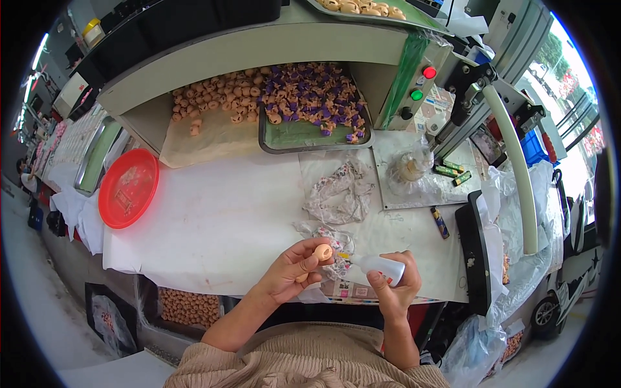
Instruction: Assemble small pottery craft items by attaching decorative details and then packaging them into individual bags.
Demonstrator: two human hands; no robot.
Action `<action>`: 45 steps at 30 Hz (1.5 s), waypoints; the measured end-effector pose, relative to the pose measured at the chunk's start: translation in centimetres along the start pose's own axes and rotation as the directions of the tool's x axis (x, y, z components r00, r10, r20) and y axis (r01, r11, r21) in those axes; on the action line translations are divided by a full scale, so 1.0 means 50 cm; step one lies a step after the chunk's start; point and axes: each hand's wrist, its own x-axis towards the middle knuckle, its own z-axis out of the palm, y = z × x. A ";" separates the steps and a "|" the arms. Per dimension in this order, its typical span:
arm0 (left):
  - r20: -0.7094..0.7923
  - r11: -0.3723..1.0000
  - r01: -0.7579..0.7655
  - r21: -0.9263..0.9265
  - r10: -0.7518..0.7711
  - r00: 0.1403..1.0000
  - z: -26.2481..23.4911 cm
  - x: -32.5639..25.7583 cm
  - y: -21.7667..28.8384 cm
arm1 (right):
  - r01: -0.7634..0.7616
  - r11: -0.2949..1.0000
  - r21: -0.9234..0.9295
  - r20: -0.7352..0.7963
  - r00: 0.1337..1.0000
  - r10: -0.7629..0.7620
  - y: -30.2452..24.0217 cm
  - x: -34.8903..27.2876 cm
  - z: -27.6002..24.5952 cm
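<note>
Head view: small peach-coloured hollow round piece (pixel 323 252) beside a white plastic bottle (pixel 383 265)

The left hand (pixel 291 271) pinches the piece between its fingers, a second peach-coloured piece (pixel 301 278) tucked lower. The right hand (pixel 399 291) grips the bottle, tip pointing toward the piece. Both hands are at the near edge of the white-covered table (pixel 220 207); crumpled floral cloth (pixel 336 200) lies beyond.

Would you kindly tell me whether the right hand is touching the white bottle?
Touching: the head view plainly shows the right hand gripping the white bottle, its thumb laid against the bottle's side.
</note>
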 end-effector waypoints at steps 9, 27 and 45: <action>0.020 1.000 -0.012 0.005 0.012 1.000 -0.006 0.006 -0.007 | -0.004 1.000 0.031 0.019 1.000 0.004 0.005 -0.001 -0.004; 0.020 1.000 -0.001 0.004 0.001 1.000 -0.008 0.014 -0.010 | 0.042 0.999 0.016 0.001 0.999 -0.042 0.013 0.017 -0.003; -0.051 0.999 0.033 -0.026 -0.034 0.998 0.000 0.008 -0.004 | 0.010 0.999 0.050 -0.035 0.999 -0.008 0.031 0.026 -0.009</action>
